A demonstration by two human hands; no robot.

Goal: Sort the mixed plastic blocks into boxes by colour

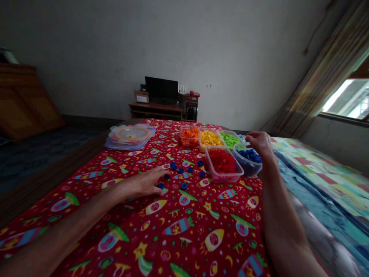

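Note:
My left hand point(151, 181) rests low over the red patterned cloth, its thumb and fingers apart. A small blue plastic piece point(160, 186) lies by the thumb, and a second blue piece point(166, 176) is at the fingertips. Several more blue pieces point(180, 170) are scattered just beyond and to the right. Raised above the rim of a clear tub of blue pieces point(250, 156), my right hand point(258, 142) has bent fingers with a gap between them and the thumb. Nothing shows in that gap.
A clear box of red pieces point(223, 163) adjoins the blue tub. Behind are boxes of orange pieces point(190, 136), yellow pieces point(211, 139) and green pieces point(230, 139). Stacked plastic lids point(131, 134) lie at the far left of the cloth point(184, 207). A monitor point(161, 90) stands beyond.

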